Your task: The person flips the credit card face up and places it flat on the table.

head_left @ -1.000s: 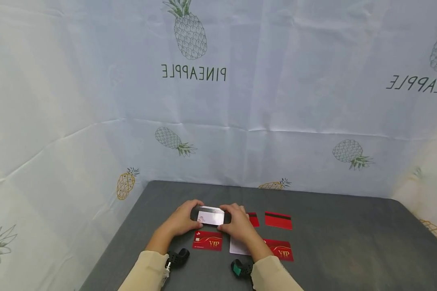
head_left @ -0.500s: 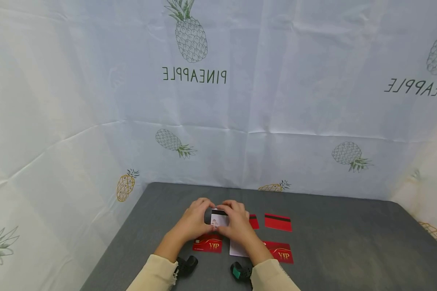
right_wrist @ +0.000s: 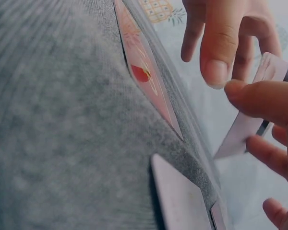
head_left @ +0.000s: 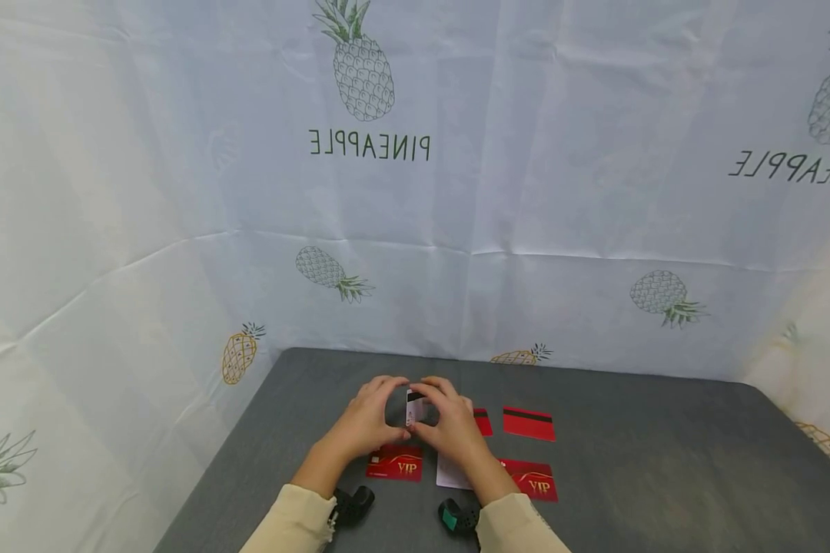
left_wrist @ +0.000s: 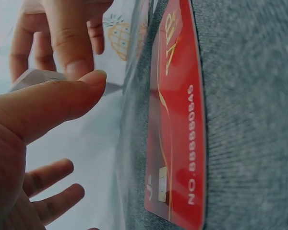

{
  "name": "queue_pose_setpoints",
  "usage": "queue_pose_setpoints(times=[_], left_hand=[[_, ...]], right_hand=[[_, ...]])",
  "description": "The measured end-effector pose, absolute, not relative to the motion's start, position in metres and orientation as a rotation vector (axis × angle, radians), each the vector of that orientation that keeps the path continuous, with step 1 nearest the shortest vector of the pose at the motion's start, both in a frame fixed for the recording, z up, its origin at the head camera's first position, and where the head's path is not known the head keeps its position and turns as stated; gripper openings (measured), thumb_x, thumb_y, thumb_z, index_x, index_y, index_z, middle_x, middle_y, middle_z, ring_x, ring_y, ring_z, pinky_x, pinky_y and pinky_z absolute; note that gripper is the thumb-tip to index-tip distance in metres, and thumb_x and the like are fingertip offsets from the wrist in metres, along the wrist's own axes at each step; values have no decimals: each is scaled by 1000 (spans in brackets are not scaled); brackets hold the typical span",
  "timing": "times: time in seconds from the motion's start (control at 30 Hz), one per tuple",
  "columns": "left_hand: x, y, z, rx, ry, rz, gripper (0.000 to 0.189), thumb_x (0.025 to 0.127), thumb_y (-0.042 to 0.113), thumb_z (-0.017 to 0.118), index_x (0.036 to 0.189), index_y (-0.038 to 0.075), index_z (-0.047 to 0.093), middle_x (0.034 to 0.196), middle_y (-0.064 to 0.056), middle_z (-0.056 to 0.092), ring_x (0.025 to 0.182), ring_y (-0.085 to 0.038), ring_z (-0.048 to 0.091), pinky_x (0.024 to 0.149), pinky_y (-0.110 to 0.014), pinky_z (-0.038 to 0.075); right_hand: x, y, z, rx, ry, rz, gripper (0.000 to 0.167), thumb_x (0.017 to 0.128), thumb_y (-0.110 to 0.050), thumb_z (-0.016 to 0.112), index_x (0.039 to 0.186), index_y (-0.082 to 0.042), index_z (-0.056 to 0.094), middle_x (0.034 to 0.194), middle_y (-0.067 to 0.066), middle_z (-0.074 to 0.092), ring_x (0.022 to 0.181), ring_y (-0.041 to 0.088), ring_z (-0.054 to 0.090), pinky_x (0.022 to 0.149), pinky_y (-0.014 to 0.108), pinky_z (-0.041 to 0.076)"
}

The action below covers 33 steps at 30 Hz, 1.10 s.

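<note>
A white card (head_left: 413, 407) with a black magnetic stripe stands tilted between my hands, just above the table. Thumb and fingers of my right hand (head_left: 452, 418) pinch it; in the right wrist view they overlap the card (right_wrist: 240, 129). My left hand (head_left: 365, 421) holds it from the other side, thumb below and fingertips above, with the thumb tips meeting in the left wrist view. A red VIP card (head_left: 396, 464) lies flat under my left hand. Below my right hand lies a white card (head_left: 451, 473), partly covered by the wrist.
Right of my right hand lie a red VIP card (head_left: 534, 480) and a red card with a black stripe (head_left: 529, 423). Another striped red card (head_left: 483, 422) is half hidden behind that hand. A pineapple-print curtain (head_left: 470, 307) hangs behind the dark grey table (head_left: 629, 445).
The hands have drawn closer together, the left shifting right. The white card, first broad and facing the head camera, has turned and now shows as a narrow strip.
</note>
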State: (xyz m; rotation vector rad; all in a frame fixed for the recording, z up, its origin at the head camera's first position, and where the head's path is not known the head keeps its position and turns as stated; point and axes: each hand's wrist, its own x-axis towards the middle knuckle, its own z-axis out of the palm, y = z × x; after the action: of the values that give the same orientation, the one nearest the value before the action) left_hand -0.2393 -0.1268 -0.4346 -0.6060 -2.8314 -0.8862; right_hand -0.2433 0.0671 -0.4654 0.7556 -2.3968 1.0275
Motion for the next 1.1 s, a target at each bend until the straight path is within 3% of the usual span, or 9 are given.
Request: queue_pose_setpoints(times=[0.1, 0.27, 0.57, 0.83, 1.1], left_hand=[[-240, -127, -436, -607, -2833, -880, 76, 73, 31, 88, 138, 20, 50, 140, -12, 50, 128, -37, 47, 97, -64, 44], [-240, -128, -439, -604, -2846, -881, 76, 75, 31, 86, 140, 19, 49, 140, -12, 50, 127, -37, 48, 98, -64, 44], [-241, -127, -441, -601, -2863, -872, 69, 77, 27, 84, 137, 17, 52, 137, -12, 51, 126, -36, 49, 97, -65, 43], [-239, -126, -438, -545, -2869, -787, 65, 78, 27, 84, 136, 16, 55, 133, -9, 55, 124, -34, 51, 97, -65, 41], [-241, -133, -438, -448, -2834, -828, 61, 74, 28, 87, 128, 16, 60, 134, -11, 54, 122, -35, 51, 97, -62, 43]], right_hand=[[-244, 68, -465, 818, -2368, 1056, 62, 73, -18, 88, 129, -19, 62, 129, 1, 60, 101, 17, 69, 96, 56, 43], [-242, 67, -465, 882, -2348, 1042, 64, 73, -21, 88, 131, -16, 60, 126, 1, 65, 98, 19, 67, 88, 49, 52], [-237, 65, -461, 811, -2437, 1073, 64, 75, -29, 86, 133, -25, 59, 126, -2, 65, 99, 17, 62, 89, 47, 48], [-238, 66, -460, 928, -2348, 1089, 69, 79, -35, 83, 141, -23, 53, 144, -3, 53, 120, 21, 55, 94, 51, 50], [-243, 67, -464, 714, -2419, 1100, 60, 75, -31, 85, 128, -20, 60, 141, 3, 54, 128, 27, 47, 100, 59, 42]])
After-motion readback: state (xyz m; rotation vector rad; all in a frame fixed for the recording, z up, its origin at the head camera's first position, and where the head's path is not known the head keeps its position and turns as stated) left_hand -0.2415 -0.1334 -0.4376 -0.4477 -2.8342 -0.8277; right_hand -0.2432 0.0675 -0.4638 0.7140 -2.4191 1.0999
